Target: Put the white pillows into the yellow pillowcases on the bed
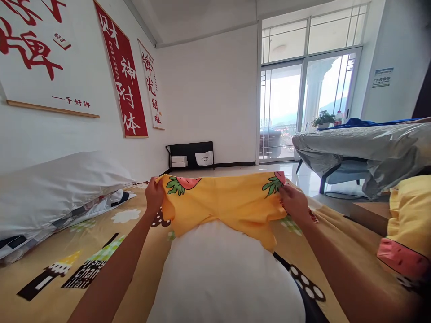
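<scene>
A yellow pillowcase (218, 193) with printed pink fruit and green leaves is stretched between my hands, its far edge pulled almost straight. My left hand (155, 196) is closed on its far left corner. The far right corner is pinched in my right hand (295, 202). A plump white pillow (215, 273) lies just in front of me, its far end covered by the pillowcase and its near part bare. Both rest over a tan patterned bed sheet (33, 255).
Left, a white pillow or quilt (67, 188) lies against the wall. A yellow fruit-print pillow (412, 211) is at the right edge. Beyond the bed stand a plastic-covered table (346, 139), a blue-grey chair (346, 172) and a low black rack (191, 148). Glass sliding doors (281, 107) are behind.
</scene>
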